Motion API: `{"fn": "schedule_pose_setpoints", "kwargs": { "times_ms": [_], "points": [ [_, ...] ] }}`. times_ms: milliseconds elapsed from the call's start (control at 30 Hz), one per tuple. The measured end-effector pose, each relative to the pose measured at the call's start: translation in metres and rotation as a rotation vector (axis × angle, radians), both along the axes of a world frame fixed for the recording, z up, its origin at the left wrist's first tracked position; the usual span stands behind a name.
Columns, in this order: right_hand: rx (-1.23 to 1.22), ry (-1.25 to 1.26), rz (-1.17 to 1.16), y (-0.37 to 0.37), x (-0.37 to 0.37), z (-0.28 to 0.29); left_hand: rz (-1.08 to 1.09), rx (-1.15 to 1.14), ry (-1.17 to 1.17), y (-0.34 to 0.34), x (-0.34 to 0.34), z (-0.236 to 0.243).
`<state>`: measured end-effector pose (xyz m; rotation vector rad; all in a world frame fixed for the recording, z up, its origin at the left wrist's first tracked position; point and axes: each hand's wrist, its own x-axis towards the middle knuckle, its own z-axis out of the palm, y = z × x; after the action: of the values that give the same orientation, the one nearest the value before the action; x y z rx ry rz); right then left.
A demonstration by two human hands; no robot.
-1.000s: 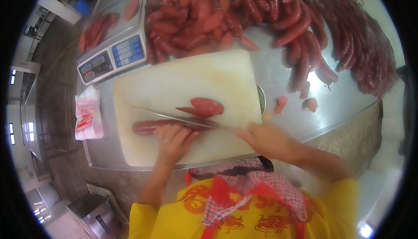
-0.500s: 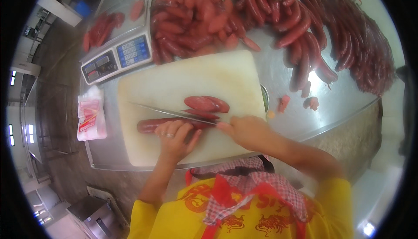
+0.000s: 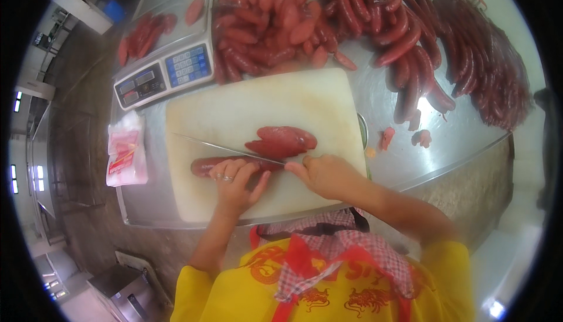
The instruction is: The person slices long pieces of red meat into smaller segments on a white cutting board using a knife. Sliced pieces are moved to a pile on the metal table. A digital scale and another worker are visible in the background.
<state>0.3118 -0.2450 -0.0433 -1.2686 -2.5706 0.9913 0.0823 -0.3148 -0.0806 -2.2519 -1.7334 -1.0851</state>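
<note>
On the white cutting board (image 3: 252,96) lies a dark red sausage (image 3: 202,166). My left hand (image 3: 234,182) presses it down, fingers curled over its top and a ring on one finger. My right hand (image 3: 328,176) is wrapped round the handle of a long knife (image 3: 226,147), the handle hidden in the fist. Its thin blade points to the far left and lies along the far side of the sausage, close to the left fingertips. Just beyond the blade, several slanted sausage slices (image 3: 280,140) overlap one another.
A scale (image 3: 190,67) with some slices on its tray stands at the back left. Behind the board is a heap of cut slices (image 3: 267,23). Whole sausages (image 3: 410,46) cover the steel table's (image 3: 451,152) right side. Plastic bags (image 3: 126,155) lie left of the board.
The thin piece that stood by the blade now lies against the other slices. My right hand and the knife have moved slightly left along the sausage. The whole view has shifted a little.
</note>
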Motion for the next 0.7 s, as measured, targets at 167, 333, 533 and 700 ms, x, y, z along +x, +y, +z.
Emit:
{"fn": "schedule_pose_setpoints", "kwargs": {
  "times_ms": [167,333,533,700],
  "points": [
    [-0.236,-0.098,-0.104,-0.029,0.062,0.051,0.069,0.043,0.011,-0.007,-0.016,0.001],
    [-0.191,-0.373,-0.126,-0.042,0.082,0.068,0.056,-0.026,-0.062,-0.005,-0.017,0.001],
    [-0.013,-0.038,-0.046,-0.005,-0.024,0.006,0.018,0.02,-0.056,-0.009,-0.02,0.002],
    [-0.069,-0.156,0.016,-0.026,0.019,0.049,0.057,0.014,-0.035,-0.016,-0.032,0.002]
  ]
}}
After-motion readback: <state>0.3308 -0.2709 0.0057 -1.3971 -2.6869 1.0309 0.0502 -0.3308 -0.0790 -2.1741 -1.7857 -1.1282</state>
